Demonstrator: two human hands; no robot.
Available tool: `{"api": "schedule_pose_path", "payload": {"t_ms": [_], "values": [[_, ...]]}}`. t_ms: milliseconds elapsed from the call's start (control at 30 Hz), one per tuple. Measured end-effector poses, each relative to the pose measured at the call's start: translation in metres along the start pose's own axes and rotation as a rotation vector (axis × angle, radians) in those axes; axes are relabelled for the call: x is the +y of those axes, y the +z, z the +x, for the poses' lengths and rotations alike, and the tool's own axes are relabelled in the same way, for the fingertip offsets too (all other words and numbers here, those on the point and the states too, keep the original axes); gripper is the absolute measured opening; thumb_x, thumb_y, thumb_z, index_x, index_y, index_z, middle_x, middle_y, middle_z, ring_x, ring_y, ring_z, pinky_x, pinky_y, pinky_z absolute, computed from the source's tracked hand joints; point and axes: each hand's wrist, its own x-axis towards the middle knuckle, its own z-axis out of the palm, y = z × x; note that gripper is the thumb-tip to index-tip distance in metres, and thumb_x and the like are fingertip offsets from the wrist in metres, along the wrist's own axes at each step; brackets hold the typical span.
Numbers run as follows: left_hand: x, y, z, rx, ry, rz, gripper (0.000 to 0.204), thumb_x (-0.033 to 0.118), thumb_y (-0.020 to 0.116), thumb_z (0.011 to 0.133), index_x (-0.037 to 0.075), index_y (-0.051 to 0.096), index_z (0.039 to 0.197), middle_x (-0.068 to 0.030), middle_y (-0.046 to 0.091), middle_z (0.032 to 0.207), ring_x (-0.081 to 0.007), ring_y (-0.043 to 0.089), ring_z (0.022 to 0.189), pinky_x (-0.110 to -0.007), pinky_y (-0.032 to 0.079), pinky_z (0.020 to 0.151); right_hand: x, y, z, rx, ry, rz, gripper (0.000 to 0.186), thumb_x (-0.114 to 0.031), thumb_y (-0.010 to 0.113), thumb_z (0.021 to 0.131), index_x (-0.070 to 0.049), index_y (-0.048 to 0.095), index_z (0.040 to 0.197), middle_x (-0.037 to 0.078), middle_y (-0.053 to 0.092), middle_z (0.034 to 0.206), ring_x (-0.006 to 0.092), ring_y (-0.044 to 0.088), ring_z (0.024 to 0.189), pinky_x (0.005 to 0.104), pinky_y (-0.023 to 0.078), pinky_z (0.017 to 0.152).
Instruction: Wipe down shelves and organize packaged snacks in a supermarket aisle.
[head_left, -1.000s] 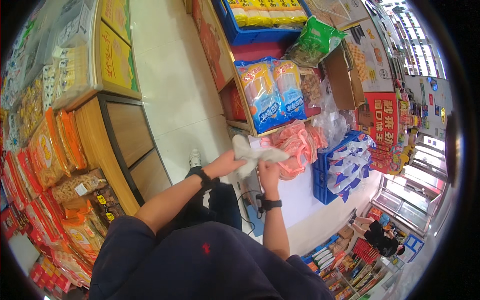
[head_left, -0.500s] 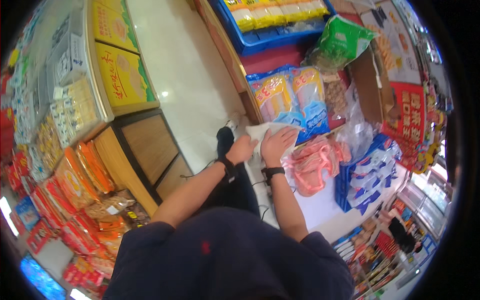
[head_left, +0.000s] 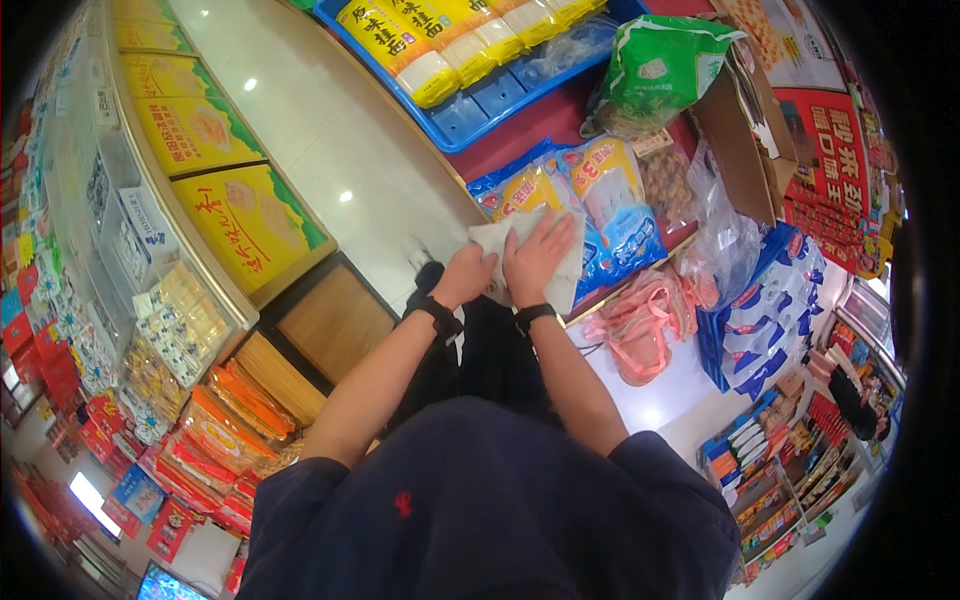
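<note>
Display counter with a red top [head_left: 520, 135], edged with a narrow strip. At its far end rests a blue plastic tray [head_left: 455, 135]; beside this lies a green bag [head_left: 665, 70]. Nearer the front edge, blue-and-yellow packs [head_left: 625, 210] lie side by side, adjoined by a clear bag of brown pieces [head_left: 668, 185]. An open cardboard box [head_left: 740, 140] occupies the right side. Below the counter's near edge, a white surface [head_left: 630, 405] bears crumpled pink plastic bags [head_left: 640, 325] and, just right of them, a blue crate [head_left: 712, 350].
</note>
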Motion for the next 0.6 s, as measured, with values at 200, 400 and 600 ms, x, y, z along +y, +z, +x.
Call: {"api": "schedule_pose_path", "payload": {"t_ms": [200,400,600], "values": [[0.025,-0.070,0.032,-0.123,-0.153,-0.015,0.047,0.032,0.057,0.094,-0.014,0.062,0.088,-0.0367,0.063,0.090,-0.0517,0.062,0.092,-0.053,0.049,0.083,-0.045,0.010,0.045,0.036,-0.093,0.219,0.082,-0.036,0.063,0.093,0.006,0.026,0.153,0.036,0.024,0.156,0.0488,0.019,0.148,0.0572,0.015,0.121],[0.016,-0.095,0.025,-0.215,0.032,-0.168,0.037,0.025,0.060,0.096,-0.012,0.065,0.096,-0.0195,0.070,0.078,-0.0232,0.066,0.073,-0.040,0.052,0.071,-0.061,-0.016,0.038,-0.083,-0.034,0.524,0.068,-0.020,0.063,0.093,0.004,0.034,0.150,0.032,0.036,0.152,0.0469,0.034,0.141,0.0509,0.025,0.119],[0.059,-0.181,0.015,-0.609,-0.075,-0.382,0.029,0.017,0.059,0.098,-0.004,0.068,0.117,-0.0053,0.072,0.106,-0.0115,0.063,0.095,-0.029,0.050,0.086,-0.108,-0.080,0.034,-0.150,0.240,0.709,0.058,-0.018,0.056,0.099,0.005,0.036,0.149,0.027,0.045,0.147,0.0395,0.045,0.137,0.0415,0.033,0.116]]}}
